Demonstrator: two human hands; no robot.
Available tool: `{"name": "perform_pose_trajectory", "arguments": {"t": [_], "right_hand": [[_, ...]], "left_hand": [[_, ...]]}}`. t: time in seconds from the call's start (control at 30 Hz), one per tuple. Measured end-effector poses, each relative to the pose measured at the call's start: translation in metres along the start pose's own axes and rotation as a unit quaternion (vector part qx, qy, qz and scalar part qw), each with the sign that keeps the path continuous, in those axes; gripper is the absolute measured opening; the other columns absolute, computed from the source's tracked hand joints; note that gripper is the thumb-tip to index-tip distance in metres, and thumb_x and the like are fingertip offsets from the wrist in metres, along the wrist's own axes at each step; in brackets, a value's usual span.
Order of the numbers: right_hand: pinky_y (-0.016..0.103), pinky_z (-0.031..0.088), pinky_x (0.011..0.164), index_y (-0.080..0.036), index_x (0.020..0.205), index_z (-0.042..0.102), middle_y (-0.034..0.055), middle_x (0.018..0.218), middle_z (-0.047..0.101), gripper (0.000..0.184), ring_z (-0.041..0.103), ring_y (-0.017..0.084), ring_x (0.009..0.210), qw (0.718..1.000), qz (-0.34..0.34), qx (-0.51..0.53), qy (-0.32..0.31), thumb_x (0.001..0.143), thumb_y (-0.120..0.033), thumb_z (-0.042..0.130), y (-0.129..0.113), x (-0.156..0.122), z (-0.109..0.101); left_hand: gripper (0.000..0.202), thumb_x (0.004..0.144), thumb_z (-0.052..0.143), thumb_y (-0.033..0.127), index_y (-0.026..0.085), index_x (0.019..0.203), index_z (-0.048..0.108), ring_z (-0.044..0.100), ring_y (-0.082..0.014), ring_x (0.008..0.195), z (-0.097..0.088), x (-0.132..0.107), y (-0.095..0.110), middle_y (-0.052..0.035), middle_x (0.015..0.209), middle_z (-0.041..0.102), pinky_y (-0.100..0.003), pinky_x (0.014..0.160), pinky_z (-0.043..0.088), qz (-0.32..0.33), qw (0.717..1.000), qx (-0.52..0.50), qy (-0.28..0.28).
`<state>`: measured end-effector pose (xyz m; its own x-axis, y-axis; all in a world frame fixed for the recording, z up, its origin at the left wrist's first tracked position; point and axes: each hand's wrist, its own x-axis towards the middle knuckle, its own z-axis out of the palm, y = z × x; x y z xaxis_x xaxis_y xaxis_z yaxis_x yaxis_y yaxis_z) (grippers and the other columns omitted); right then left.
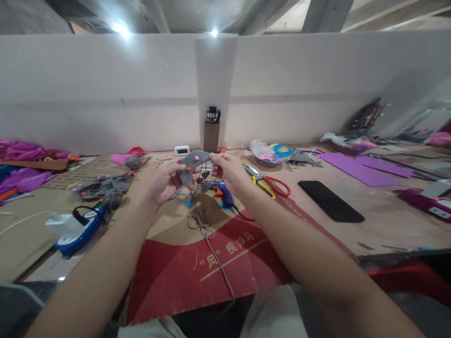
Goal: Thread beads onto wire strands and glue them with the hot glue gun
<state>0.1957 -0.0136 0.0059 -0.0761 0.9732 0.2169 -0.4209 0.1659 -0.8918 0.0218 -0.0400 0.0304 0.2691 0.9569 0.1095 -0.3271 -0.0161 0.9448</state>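
Between my two hands a grey felt crescent (186,174) with pink and orange dots is held up above the table. My left hand (167,180) grips its left side, fingers behind and thumb in front. At its upper right tip, the fingertips of my right hand (227,170) pinch the felt. Small dark pieces hang on strings just below the crescent. Beneath them lies a blue hot glue gun (227,196) on a red and tan cardboard sheet (169,272). A length of grey yarn (220,263) trails from there toward the front edge.
Scissors with red handles (278,186) and yellow-handled pliers (265,188) lie right of my hands, near a black phone (331,201). A bottle (211,134) stands by the wall. Left are grey felt pieces (102,187) and a blue power strip (79,237); purple sheets (359,170) lie right.
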Motion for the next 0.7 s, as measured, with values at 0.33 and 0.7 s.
{"name": "perform_pose_trajectory", "arguments": {"t": [0.33,0.7], "right_hand": [[0.022,0.037,0.052,-0.018,0.066,0.050,-0.0054,0.059,0.044,0.036,0.040,0.005,0.052,1.000,0.007,-0.009,-0.006,0.058,-0.043,0.075,-0.0020,-0.0043,0.0036],[0.021,0.036,0.051,-0.018,0.065,0.049,-0.0064,0.056,0.041,0.032,0.039,0.005,0.051,1.000,0.026,0.005,-0.006,0.060,-0.038,0.074,-0.0009,-0.0022,0.0012]], "left_hand": [[0.014,0.078,0.056,0.015,0.008,0.089,0.062,0.065,-0.0159,0.060,-0.0010,0.0043,-0.0036,-0.0083,0.069,0.066,-0.025,0.053,0.053,0.009,0.998,0.002,0.061],[0.005,0.073,0.061,0.015,0.012,0.077,0.062,0.063,-0.0149,0.056,-0.0020,0.0047,-0.0063,-0.0047,0.070,0.064,-0.026,0.050,0.052,0.039,0.996,0.013,0.079]]}}
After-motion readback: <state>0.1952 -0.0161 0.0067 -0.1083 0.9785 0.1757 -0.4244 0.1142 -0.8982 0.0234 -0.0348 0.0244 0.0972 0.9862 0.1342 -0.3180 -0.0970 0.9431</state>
